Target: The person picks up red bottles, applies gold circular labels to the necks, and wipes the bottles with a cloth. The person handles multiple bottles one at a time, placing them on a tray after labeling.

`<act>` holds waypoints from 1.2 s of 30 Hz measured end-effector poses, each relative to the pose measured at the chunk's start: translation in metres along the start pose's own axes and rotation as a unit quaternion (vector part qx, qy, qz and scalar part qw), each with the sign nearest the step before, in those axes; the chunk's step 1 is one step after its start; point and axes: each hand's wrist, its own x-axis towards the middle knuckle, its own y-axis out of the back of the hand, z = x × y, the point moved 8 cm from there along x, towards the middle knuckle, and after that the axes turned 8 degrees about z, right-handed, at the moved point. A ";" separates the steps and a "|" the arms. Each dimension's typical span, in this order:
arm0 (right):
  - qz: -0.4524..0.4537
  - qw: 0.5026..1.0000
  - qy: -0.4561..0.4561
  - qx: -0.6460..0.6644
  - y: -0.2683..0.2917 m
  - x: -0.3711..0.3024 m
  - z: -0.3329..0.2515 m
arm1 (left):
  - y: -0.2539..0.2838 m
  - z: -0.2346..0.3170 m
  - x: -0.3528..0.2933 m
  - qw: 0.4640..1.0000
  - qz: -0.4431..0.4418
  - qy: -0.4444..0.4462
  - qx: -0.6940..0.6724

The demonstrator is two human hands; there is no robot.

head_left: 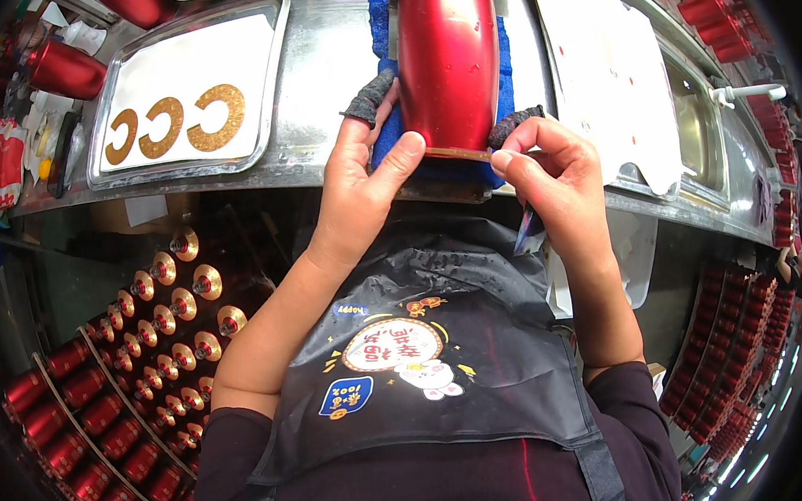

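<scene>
A glossy red metal cup or canister (447,58), wet with a few drops, lies on a blue towel (382,40) with its near end toward me. Along that near rim runs a narrow gold-brown strip (458,155). My left hand (362,173) grips the red vessel's left side, thumb pressed by the rim, one finger wrapped in dark cloth. At the strip's right end my right hand (559,167) is closed in a pinch, also with a dark-wrapped finger. Below its palm juts a thin pointed bluish tool (525,229); its upper part is hidden by the hand.
On the left, a metal tray (278,67) holds a white sheet with three gold C-shaped pieces (216,117). White sheets (608,74) lie to the right, before a sink (703,132) with a white tap (748,91). Racks of red vessels (84,417) stand below left.
</scene>
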 end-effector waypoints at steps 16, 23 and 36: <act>0.001 1.000 -0.009 0.010 0.002 0.001 0.004 | 0.005 0.031 -0.014 0.938 0.055 -0.206 0.273; -0.004 1.000 -0.015 0.014 0.003 0.002 0.008 | -0.001 0.037 -0.036 0.798 -0.010 -0.348 0.492; -0.003 1.000 -0.008 0.024 0.010 0.005 0.016 | -0.020 0.050 -0.033 0.739 -0.068 -0.395 0.542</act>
